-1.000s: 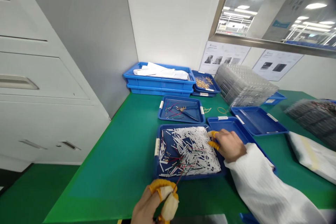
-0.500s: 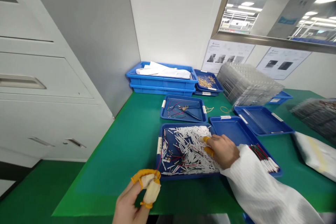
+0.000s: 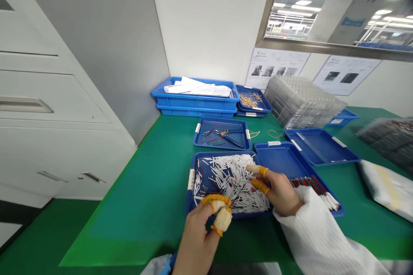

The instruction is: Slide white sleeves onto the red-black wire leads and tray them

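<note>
Thin red and dark wires (image 3: 232, 192) are pinched between the thumb and index finger of my left hand (image 3: 201, 227), at the near edge of a blue tray (image 3: 190, 195). My right hand (image 3: 279, 191) hovers over the tray's right side, index finger and thumb apart, with nothing visible between them. Yellow and cream finger covers sit on the fingertips of both hands. Many short white tubes (image 3: 230, 165) fill the tray, with loose red and dark wires lying among them on the left.
A neighbouring blue tray (image 3: 277, 157) holds a row of red, green and black wires with white ends (image 3: 318, 191). Behind is a small tray (image 3: 198, 135) with pliers (image 3: 230, 139) and wires. Stacked blue bins (image 3: 193, 103) and clear plastic trays (image 3: 303, 101) stand at the back.
My left hand has moved right with the wires, to over the tray's near edge. My right hand has shifted slightly right, and its finger and thumb have spread apart.
</note>
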`<act>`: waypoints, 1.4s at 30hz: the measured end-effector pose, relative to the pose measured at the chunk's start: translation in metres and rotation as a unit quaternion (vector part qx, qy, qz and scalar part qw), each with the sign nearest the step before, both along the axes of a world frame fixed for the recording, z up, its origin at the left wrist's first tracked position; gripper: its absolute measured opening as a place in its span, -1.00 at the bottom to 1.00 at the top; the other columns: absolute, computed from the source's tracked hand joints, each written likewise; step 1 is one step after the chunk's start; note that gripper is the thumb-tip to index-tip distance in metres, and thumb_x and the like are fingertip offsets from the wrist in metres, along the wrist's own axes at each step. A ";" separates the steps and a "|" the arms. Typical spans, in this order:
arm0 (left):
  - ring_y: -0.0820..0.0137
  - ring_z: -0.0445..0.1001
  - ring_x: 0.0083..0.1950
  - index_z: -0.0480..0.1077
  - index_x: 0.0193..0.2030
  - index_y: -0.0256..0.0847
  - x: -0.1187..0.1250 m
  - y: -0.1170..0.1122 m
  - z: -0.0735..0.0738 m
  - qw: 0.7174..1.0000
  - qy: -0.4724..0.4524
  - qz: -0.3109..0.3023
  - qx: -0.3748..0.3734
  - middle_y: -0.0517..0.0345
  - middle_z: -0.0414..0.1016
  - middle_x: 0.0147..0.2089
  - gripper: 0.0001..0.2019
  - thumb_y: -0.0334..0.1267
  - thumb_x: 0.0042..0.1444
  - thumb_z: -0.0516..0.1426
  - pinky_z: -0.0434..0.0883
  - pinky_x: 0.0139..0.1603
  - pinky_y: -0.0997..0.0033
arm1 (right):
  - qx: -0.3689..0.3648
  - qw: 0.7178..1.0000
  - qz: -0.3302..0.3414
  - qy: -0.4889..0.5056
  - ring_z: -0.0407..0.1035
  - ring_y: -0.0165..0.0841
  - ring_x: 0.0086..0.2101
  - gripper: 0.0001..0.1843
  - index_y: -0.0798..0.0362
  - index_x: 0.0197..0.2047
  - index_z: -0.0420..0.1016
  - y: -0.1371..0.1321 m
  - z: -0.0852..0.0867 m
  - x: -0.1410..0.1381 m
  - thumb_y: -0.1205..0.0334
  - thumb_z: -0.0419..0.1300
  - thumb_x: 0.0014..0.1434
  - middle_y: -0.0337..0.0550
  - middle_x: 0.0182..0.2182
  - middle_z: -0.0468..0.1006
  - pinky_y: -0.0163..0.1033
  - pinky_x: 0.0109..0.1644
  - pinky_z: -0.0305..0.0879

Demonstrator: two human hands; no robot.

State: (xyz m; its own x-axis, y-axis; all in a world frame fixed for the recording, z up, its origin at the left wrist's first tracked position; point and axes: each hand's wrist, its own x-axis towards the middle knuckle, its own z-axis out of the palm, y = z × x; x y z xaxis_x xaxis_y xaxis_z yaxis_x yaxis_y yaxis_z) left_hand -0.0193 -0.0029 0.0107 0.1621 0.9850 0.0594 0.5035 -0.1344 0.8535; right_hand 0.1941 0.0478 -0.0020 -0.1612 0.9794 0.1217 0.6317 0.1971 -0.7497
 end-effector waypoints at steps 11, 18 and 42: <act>0.25 0.46 -0.16 0.43 -0.29 -0.20 0.004 -0.005 -0.009 0.999 -0.027 0.003 0.023 0.00 0.50 -0.18 -0.69 -0.55 -0.14 -0.01 0.40 -0.13 0.23 | -0.031 0.956 0.021 0.289 0.44 -0.38 -0.46 -0.73 0.11 -0.14 0.42 -0.017 0.008 -0.012 0.19 0.12 0.09 -0.13 -0.46 0.56 -0.20 -0.34 0.42; 0.30 0.46 -0.20 0.44 -0.29 -0.16 0.004 -0.010 0.000 0.998 -0.054 -0.002 0.034 0.07 0.51 -0.23 -0.65 -0.58 -0.15 -0.01 0.41 -0.17 0.32 | -0.051 0.907 -0.001 0.417 0.44 -0.38 -0.54 -0.84 0.07 -0.33 0.46 -0.030 0.018 -0.025 0.20 0.24 -0.02 -0.17 -0.53 0.56 -0.20 -0.41 0.42; 0.30 0.44 -0.17 0.41 -0.21 -0.15 0.017 -0.015 0.013 0.993 -0.077 -0.020 0.084 0.11 0.51 -0.20 -0.78 -0.44 0.00 0.06 0.37 -0.13 0.34 | 0.027 0.957 -0.068 0.279 0.50 -0.31 -0.48 -0.85 -0.01 -0.46 0.51 -0.057 0.015 -0.047 0.39 0.30 -0.17 -0.24 -0.51 0.61 -0.25 -0.37 0.46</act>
State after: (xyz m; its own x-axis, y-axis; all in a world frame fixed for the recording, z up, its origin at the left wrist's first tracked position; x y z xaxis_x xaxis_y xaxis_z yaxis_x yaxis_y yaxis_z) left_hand -0.0023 -0.0181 0.0235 0.1780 0.9518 0.2499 0.3608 -0.2994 0.8833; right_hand 0.1472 -0.0089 0.0131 0.0727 0.9764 0.2032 0.1582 0.1898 -0.9690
